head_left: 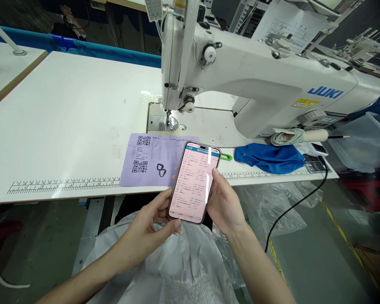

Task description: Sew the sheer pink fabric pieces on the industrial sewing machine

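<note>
A smartphone (pixel 194 183) with a lit screen of text lines is held upright over the table's front edge. My left hand (pixel 155 221) grips its lower left side, thumb at the bottom corner. Along the right edge, my right hand (pixel 226 202) supports it, with the thumb by the screen and the other fingers mostly hidden. Behind the phone lies a purple paper slip (pixel 152 169) printed with QR codes and marked with a handwritten figure. Part of the slip is covered by the phone. A green-handled tool (pixel 227 157) shows just right of the phone.
A white sewing machine (pixel 256 71) stands on the white table (pixel 66 126), its needle area behind the slip. Blue cloth (pixel 269 158), a wound cord (pixel 288 137) and a clear plastic bin (pixel 361 139) are at right. A black cable (pixel 291 207) hangs over the edge.
</note>
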Available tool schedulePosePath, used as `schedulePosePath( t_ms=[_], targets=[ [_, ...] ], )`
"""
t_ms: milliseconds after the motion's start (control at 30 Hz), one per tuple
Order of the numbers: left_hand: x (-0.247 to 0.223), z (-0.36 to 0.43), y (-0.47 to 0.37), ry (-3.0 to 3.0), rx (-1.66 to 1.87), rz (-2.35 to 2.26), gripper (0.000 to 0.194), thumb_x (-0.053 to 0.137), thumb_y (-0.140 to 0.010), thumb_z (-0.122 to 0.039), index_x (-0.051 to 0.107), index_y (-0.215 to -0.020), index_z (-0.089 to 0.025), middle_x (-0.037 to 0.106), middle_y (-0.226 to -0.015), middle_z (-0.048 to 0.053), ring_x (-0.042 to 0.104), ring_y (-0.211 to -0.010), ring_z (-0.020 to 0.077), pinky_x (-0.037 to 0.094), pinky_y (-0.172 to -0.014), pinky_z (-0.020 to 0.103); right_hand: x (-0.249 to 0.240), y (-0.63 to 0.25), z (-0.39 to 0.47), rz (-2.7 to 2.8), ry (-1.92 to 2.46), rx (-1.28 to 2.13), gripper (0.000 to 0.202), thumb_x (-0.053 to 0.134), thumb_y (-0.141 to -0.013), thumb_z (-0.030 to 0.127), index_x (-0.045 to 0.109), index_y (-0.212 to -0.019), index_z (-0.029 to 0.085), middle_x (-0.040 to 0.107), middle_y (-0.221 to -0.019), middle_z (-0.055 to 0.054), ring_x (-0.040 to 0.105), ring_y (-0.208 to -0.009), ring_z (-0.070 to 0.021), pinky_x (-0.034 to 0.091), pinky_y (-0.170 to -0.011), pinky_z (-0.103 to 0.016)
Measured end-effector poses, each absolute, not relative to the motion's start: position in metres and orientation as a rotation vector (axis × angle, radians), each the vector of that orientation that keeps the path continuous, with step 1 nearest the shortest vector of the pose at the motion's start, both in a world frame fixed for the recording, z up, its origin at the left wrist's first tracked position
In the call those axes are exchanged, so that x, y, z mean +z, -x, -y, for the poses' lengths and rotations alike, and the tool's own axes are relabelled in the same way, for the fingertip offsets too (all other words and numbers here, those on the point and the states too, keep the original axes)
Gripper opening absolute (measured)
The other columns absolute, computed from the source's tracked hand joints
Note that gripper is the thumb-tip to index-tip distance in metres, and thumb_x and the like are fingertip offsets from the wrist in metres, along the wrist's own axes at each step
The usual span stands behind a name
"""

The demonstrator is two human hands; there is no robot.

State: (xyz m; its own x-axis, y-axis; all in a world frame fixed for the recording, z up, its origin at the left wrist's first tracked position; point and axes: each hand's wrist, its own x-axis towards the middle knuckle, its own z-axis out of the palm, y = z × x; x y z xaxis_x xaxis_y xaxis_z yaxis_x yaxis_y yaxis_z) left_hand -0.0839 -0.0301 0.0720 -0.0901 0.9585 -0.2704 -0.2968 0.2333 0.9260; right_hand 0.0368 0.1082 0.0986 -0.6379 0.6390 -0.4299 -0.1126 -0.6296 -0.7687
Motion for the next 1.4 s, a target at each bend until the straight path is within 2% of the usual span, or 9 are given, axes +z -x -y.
schedulePosePath(
  t_ms=[200, 400, 600, 767, 1000, 1200, 1400],
  targets=[
    [0.070, 0.030, 0.084, -0.722, 1.244, -1.191, 0.049, 0.059, -0.094, -0.030, 0.041, -0.139, -0.030, 0.064, -0.095, 0.000, 0.061, -0.078, 0.0121, 0.053, -0.076, 0.025, 0.097, -0.037, -0.108, 1.018, 0.977, 2.284, 0.040, 0.063, -0.085, 0.054, 0.070, -0.115, 0.028, 0.071, -0.113, -0.003, 0.060, -0.115, -0.0300, 0.049, -0.094, -0.042],
    [0.069, 0.028, 0.082, -0.658, 1.250, -1.188, 0.048, 0.057, -0.094, -0.034, 0.042, -0.139, -0.027, 0.064, -0.106, 0.004, 0.060, -0.074, 0.0118, 0.052, -0.070, 0.026, 0.096, -0.037, -0.108, 1.029, 0.975, 2.276, 0.039, 0.060, -0.088, 0.053, 0.069, -0.116, 0.028, 0.071, -0.113, -0.004, 0.060, -0.115, -0.0292, 0.050, -0.093, -0.041],
    [0.069, 0.027, 0.081, -0.681, 1.264, -1.207, 0.053, 0.063, -0.090, -0.032, 0.042, -0.139, -0.028, 0.064, -0.099, 0.003, 0.060, -0.078, 0.0133, 0.053, -0.069, 0.025, 0.097, -0.037, -0.108, 1.031, 0.981, 2.267, 0.038, 0.061, -0.088, 0.053, 0.070, -0.115, 0.028, 0.072, -0.113, -0.004, 0.061, -0.115, -0.0286, 0.050, -0.093, -0.041],
    [0.070, 0.027, 0.078, -0.714, 1.257, -1.297, 0.056, 0.066, -0.087, -0.027, 0.043, -0.137, -0.026, 0.064, -0.113, 0.006, 0.058, -0.086, 0.0156, 0.050, -0.068, 0.024, 0.097, -0.036, -0.108, 1.006, 0.989, 2.266, 0.039, 0.062, -0.086, 0.052, 0.070, -0.113, 0.025, 0.073, -0.110, -0.005, 0.061, -0.114, -0.0289, 0.050, -0.093, -0.041],
    [0.067, 0.025, 0.073, -0.715, 1.264, -1.347, 0.050, 0.063, -0.089, -0.029, 0.042, -0.135, -0.026, 0.065, -0.105, 0.004, 0.054, -0.080, 0.0131, 0.043, -0.067, 0.023, 0.098, -0.035, -0.106, 0.978, 0.992, 2.290, 0.039, 0.062, -0.087, 0.051, 0.069, -0.114, 0.024, 0.072, -0.112, -0.006, 0.061, -0.115, -0.0288, 0.049, -0.096, -0.042],
    [0.061, 0.025, 0.070, -0.715, 1.267, -1.392, 0.051, 0.062, -0.090, -0.032, 0.041, -0.136, -0.027, 0.064, -0.105, 0.003, 0.057, -0.087, 0.0162, 0.045, -0.071, 0.025, 0.099, -0.035, -0.105, 0.982, 1.040, 2.244, 0.041, 0.070, -0.080, 0.051, 0.070, -0.110, 0.024, 0.071, -0.115, -0.005, 0.059, -0.117, -0.0300, 0.048, -0.096, -0.042],
    [0.066, 0.024, 0.071, -0.757, 1.241, -1.416, 0.062, 0.066, -0.087, -0.032, 0.038, -0.142, -0.028, 0.062, -0.111, 0.005, 0.052, -0.076, 0.0131, 0.046, -0.066, 0.025, 0.097, -0.035, -0.107, 0.926, 1.002, 2.242, 0.032, 0.074, -0.077, 0.043, 0.072, -0.104, 0.025, 0.071, -0.115, -0.002, 0.059, -0.118, -0.0286, 0.047, -0.099, -0.041]
  ],
)
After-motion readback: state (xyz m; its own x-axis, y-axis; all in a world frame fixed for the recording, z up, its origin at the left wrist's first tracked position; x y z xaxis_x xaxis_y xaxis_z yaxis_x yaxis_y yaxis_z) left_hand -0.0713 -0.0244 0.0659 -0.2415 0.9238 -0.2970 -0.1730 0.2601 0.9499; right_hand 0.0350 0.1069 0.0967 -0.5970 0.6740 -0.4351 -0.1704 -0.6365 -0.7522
